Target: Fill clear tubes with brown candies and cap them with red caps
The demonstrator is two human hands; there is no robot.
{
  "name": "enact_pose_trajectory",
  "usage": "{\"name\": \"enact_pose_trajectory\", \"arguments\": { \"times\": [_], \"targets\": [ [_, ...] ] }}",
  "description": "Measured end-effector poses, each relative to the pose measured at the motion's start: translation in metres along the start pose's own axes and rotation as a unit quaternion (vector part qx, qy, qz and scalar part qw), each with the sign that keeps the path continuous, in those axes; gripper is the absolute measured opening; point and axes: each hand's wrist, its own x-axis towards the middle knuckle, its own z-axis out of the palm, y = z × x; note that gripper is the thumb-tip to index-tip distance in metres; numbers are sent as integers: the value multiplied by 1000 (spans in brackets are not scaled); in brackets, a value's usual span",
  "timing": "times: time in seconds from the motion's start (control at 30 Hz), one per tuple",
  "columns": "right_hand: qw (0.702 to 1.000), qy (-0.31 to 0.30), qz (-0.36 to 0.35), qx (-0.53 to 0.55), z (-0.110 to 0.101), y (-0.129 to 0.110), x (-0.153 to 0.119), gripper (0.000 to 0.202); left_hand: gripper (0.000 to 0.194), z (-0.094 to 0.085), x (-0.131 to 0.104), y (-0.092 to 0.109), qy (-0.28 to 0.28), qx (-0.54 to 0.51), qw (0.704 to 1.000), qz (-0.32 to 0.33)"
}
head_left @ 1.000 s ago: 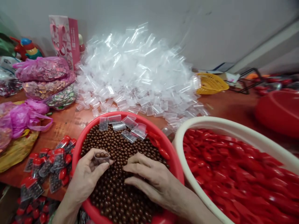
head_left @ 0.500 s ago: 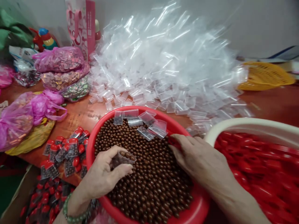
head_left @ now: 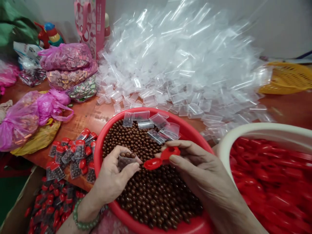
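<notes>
Grey wall (head_left: 280,32) backs a reddish table (head_left: 89,112) bearing a red basin (head_left: 192,130) of brown balls (head_left: 156,195). Above them, the right hand (head_left: 202,165) pinches a red plastic piece (head_left: 154,163) by thumb and fingers, its end near a clear pouch (head_left: 124,162) pinched by the left hand (head_left: 112,177). Print on the pink bag (head_left: 99,29) is unreadably small.

Plain grey wall (head_left: 280,29), reddish-brown tabletop (head_left: 85,113), green floor (head_left: 12,195)

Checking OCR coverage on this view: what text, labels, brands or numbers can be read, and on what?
Nothing legible.
Pink paper bag: small print on its side, too blurred to read.
White-and-blue packet: markings, too small and blurred.
Clear container in the left hand, red plastic piece in the right hand: no lettering visible.
</notes>
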Motion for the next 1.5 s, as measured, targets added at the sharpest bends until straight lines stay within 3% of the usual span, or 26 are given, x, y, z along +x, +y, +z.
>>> {"name": "enact_pose_trajectory", "arguments": {
  "times": [0.1, 0.2, 0.3, 0.5, 0.6, 0.67, 0.8, 0.93, 1.0, 1.2, 1.33, 1.5],
  "targets": [
    [999, 14, -35, -3, 6, 5, -2, 26, 28, 6, 0, -2, -26, -73, 997, -28],
    [992, 20, -83, -89, 7, 8, -10, 19, 36, 8, 1, -4, -24, -118, 992, -35],
    [973, 2, -141, -185, 5, 11, -17, 13, 33, 6, 2, -3, -8, -97, 995, -20],
    [904, -135, -227, -337, 5, 2, -16, 42, 16, 3, 5, 0, -37, 36, 999, 15],
    [871, -202, -277, -353, 10, -8, -13, 40, 15, 4, 6, -1, -48, 29, 998, 3],
    [872, -208, -288, -336, 14, -11, -12, 34, 17, 4, 7, -3, -48, 15, 999, -5],
    [907, -171, -254, -289, 16, -5, -13, 11, 26, 1, 7, -9, -67, -67, 995, -34],
    [964, -50, -152, -212, 12, 0, -15, 8, 34, -2, 3, -9, -100, -117, 986, -62],
    [970, -3, -144, -196, 13, -4, -15, 11, 27, -2, 1, -8, -125, -89, 986, -61],
    [933, -124, -242, -238, 32, -18, -10, 8, 18, 2, -1, -8, -148, -31, 989, 8],
    [929, -123, -246, -249, 35, -15, -8, 9, 12, 3, 0, -10, -154, -42, 987, -12],
    [924, -138, -231, -272, 22, -11, -9, 12, 11, 3, 2, -10, -147, -46, 987, -39]
  ]
}}
